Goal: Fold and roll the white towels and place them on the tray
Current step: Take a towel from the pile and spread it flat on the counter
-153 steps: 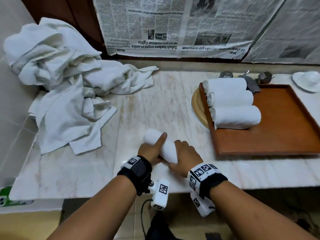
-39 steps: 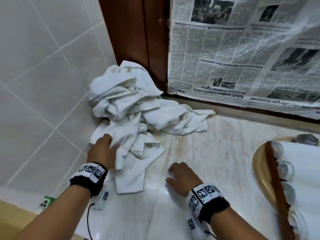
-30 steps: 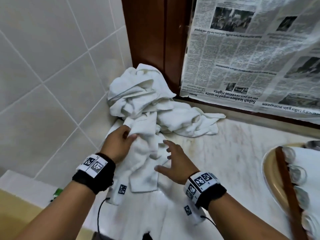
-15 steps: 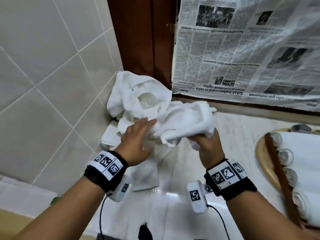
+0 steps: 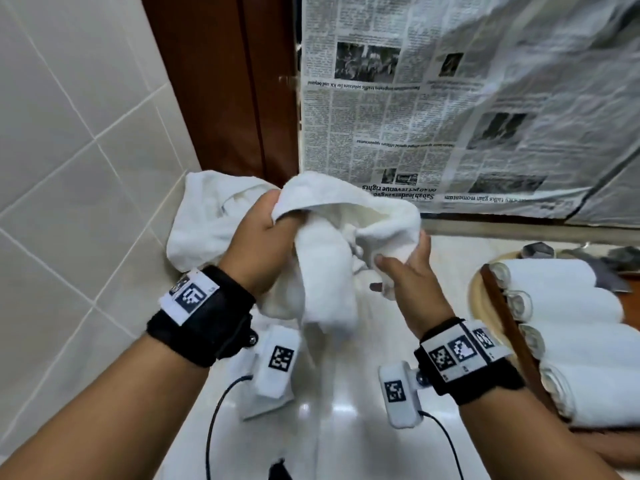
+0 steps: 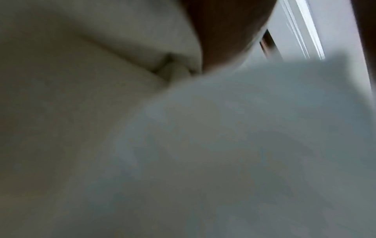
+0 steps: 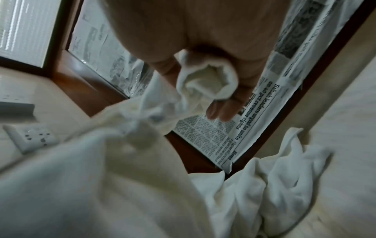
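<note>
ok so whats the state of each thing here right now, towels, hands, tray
left hand: grips the lifted towel at its upper edge
right hand: pinches the other end of the same towel
lifted towel: unfolded, bunched, hanging between both hands above the counter
towel pile: crumpled in the corner, not yet folded
rolled towels: four, rolled, lying side by side on the tray
tray: on the counter, holding the rolls
</note>
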Demonstrator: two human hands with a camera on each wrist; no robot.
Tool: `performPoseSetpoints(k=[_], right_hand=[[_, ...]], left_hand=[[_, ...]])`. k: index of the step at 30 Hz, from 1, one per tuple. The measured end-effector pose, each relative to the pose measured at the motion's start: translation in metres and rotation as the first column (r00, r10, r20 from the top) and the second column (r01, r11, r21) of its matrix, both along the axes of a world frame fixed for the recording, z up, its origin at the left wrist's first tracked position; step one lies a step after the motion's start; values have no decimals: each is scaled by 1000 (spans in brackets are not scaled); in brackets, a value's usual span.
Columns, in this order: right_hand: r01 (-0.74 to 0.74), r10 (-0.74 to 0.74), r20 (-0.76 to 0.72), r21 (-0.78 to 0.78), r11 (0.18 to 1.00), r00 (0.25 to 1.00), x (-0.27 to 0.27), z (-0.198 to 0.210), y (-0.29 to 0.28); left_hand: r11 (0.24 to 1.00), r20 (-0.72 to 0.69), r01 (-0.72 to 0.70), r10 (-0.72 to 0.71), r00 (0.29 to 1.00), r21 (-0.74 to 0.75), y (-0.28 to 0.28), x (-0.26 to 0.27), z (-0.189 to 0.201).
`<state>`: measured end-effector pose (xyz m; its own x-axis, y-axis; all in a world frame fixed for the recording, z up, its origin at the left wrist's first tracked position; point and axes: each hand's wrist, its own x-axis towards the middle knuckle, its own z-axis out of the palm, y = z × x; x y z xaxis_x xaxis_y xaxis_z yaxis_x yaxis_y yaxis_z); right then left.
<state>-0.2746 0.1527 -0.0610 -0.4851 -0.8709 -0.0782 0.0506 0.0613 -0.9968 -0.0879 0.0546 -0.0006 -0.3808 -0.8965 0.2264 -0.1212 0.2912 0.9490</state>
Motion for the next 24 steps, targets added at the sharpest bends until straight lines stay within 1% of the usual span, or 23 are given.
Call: performPoseSetpoints(k=[1,2,3,4,6,7,9,11,12,14,15,16,18,19,20,22,23,24], right_hand=[[-93,93,16,14,996,996,4,3,-5],[-160,160,-4,22,987,987,7,4,-11],[-223,223,-35,-8,975,974,6,4,-9],[-252,250,-55,-20,968,967,8,3,-6],[-250,251,-98,25,968,963,18,-3,-5],[-258,260,-76,33,965,963,20,-8,-2],[-299,297,127,1,954,946,19,-19,13],[-320,286,353,41,947,891,16,-25,23],[-324,269,392,83,942,880,14,-26,29],[-277,209,369,141,950,906,8,-36,45],[-252,185,357,150,956,915,5,-44,54],[-233,167,353,152,961,920,2,-50,63],[-191,135,343,133,973,930,-6,-59,82],[-176,123,335,131,976,934,-9,-61,92],[-172,124,324,125,977,938,-12,-62,102],[-223,182,275,128,966,944,-19,-65,123],[-259,220,222,165,952,950,-22,-65,133],[-287,257,155,223,932,954,-26,-67,144]], left_hand=[[995,-79,41,-34,996,85,3,-5,3],[985,-135,75,-54,989,156,7,-8,4],[976,-162,96,-65,985,194,10,-9,3],[974,-164,102,-69,984,201,14,-10,-1],[978,-136,106,-82,987,180,21,-9,-11],[979,-119,118,-99,988,167,24,-9,-17],[971,-86,144,-129,988,190,30,-8,-32],[968,-14,114,-114,993,223,34,-10,-51],[968,26,97,-106,994,233,38,-12,-60],[954,50,117,-136,990,276,52,-18,-79],[934,26,151,-169,985,325,61,-22,-86],[895,-32,203,-208,978,398,73,-25,-89],[761,-183,321,-265,947,563,97,-32,-94],[700,-230,358,-275,934,617,107,-34,-100],[666,-244,377,-288,926,644,117,-34,-103],[647,-224,375,-306,925,664,138,-35,-107],[657,-179,336,-296,938,674,149,-36,-107],[688,-107,275,-276,955,672,161,-37,-107]])
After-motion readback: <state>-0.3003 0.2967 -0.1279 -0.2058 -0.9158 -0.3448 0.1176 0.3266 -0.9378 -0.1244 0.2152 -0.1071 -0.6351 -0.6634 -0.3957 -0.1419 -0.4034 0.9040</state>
